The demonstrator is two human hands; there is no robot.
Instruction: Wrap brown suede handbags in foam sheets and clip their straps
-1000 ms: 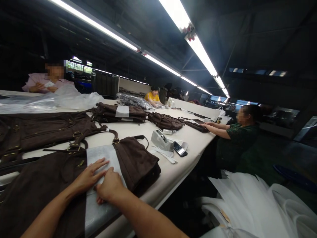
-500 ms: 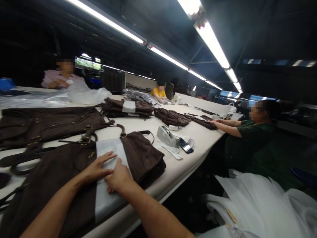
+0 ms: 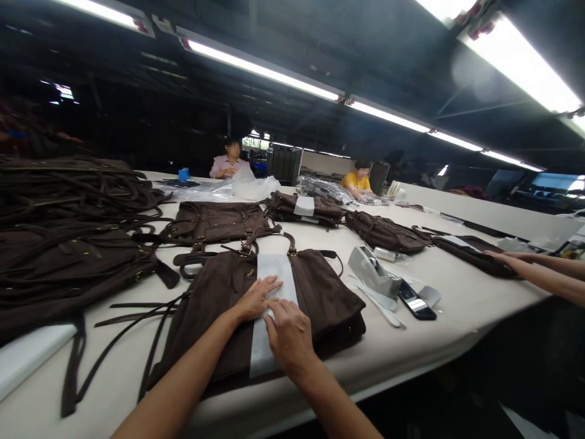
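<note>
Pressing a pale strip across a brown bag at the near edge of the table, with both hands meeting around the strip's middle. Already laid from the bag's top nearly to its bottom edge; probably not yet secured, judging by the fingers at work on the surface. Showing similar strips already on a second bag, farther from the near edge, and on a third toward the table's right end, under a co-worker's hands. Showing none visible on the heap at the left end. Resting the left hand nearly flat, with fingers wide; bending the right hand narrow, with fingers curled down beside the left fingertips. Cannot make out anything pinched beneath the right fingers, nor rule it out. Reaching in over the near edge with both forearms, slanting toward each other. Set out to the bag's right with a tape dispenser and a phone.
</note>
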